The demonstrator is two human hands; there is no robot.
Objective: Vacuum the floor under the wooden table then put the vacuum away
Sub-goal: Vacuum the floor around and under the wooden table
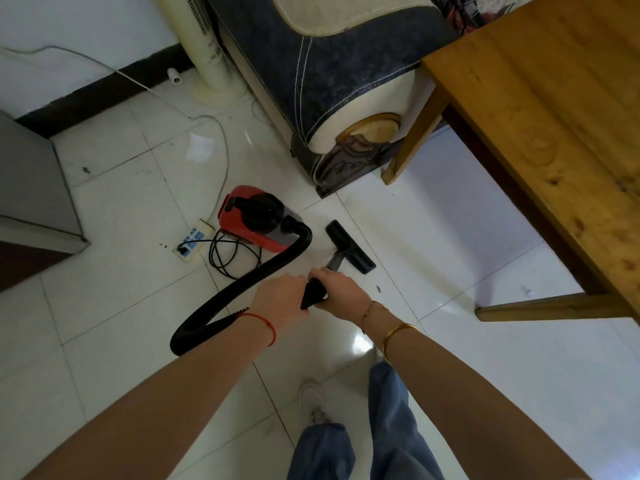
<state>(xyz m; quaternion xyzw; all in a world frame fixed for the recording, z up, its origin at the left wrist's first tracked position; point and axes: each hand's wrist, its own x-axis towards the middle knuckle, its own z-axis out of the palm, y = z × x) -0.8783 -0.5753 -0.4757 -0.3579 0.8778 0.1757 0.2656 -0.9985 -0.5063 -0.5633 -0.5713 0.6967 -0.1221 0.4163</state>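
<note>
Both hands [311, 299] apparently clutch mostly hidden wand [314, 293].

Red vacuum [254, 220], black hose [242, 289], white tiled floor [485, 358], honey-coloured wooden table [554, 109].

One red canister vacuum [258, 220] sits on the white tiled floor [485, 375], with one black ribbed hose [242, 285] and one flat black floor nozzle [350, 246]. There is one white power strip [194, 238], one cream tower fan [211, 46] and one wooden worktop [561, 109]. Two hands show, left [282, 301] and right [341, 292], wearing one red string bracelet [263, 325] and two gold bracelets [396, 332].
</note>
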